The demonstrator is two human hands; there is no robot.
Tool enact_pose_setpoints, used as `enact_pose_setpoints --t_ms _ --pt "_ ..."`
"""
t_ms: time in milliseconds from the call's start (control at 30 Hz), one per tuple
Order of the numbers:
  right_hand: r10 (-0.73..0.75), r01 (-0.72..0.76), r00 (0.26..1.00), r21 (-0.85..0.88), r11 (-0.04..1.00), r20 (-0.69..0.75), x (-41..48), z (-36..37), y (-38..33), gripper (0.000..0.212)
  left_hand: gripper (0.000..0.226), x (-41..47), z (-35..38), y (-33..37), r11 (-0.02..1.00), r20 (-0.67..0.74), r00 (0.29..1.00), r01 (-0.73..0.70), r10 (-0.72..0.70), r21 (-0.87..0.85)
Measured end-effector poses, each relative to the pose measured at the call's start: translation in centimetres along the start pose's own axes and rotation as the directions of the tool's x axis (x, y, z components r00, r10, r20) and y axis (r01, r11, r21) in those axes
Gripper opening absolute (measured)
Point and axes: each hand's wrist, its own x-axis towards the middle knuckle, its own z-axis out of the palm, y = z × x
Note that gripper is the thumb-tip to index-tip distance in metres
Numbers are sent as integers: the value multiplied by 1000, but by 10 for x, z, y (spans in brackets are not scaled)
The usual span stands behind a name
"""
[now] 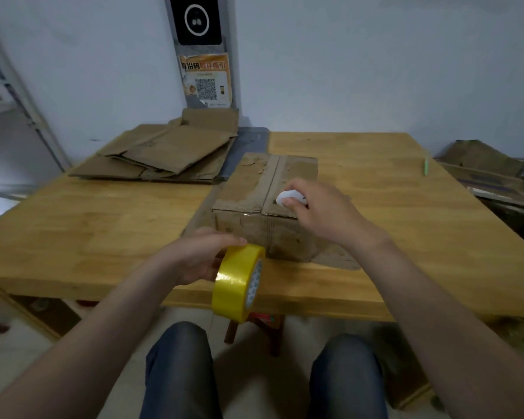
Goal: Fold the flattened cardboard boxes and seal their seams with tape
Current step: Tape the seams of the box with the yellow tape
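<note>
Left hand grips yellow tape roll upright at table edge; right hand – curled round small white object atop box.

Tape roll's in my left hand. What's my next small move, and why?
Probably bring the tape roll up to the top seam of the box: your left hand holds it off the box, while your right hand, pinching a small white object, rests beside that seam.

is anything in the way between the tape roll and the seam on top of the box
Nothing visible lies between the tape roll, held by the left hand in front of the box, and the seam. The right hand, pinching a small white object, sits on the box top just right of the seam's near end.
</note>
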Motion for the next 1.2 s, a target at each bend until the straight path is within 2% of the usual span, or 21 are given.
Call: enact_pose_setpoints --t_ms 167,333,500,633,767,933,1100,1200 --pt "-79 82 996 -73 994 45 11 14 -17 25 36 -2 -6 -2 999 123 991 51 -49 -7" --pt "-233 253 962 -144 957 139 17 32 -19 24 31 -1 -9 0 1000 186 982 18 -20 14" --pt "-201 220 969 -135 966 145 20 39 -18 25 36 2 -10 1 999 236 972 13 -21 33" --pt "-204 224 969 -142 964 139 23 40 -17 27 28 2 -10 1 999 267 963 44 -44 7" --pt "-231 249 965 -146 958 127 25 43 -11 26 45 5 -10 -1 998 274 960 67 -65 2" --pt "-257 274 959 -156 949 119 24 46 -9 26 32 5 -10 -6 997 293 955 68 -55 -37" --pt "-252 266 961 -128 956 111 19 47 -10 27 48 6 -12 -10 996 320 946 70 -48 -57" --pt "-253 262 963 -107 959 90 18 50 -8 25 47 7 -12 -9 995 343 938 79 -52 -63"
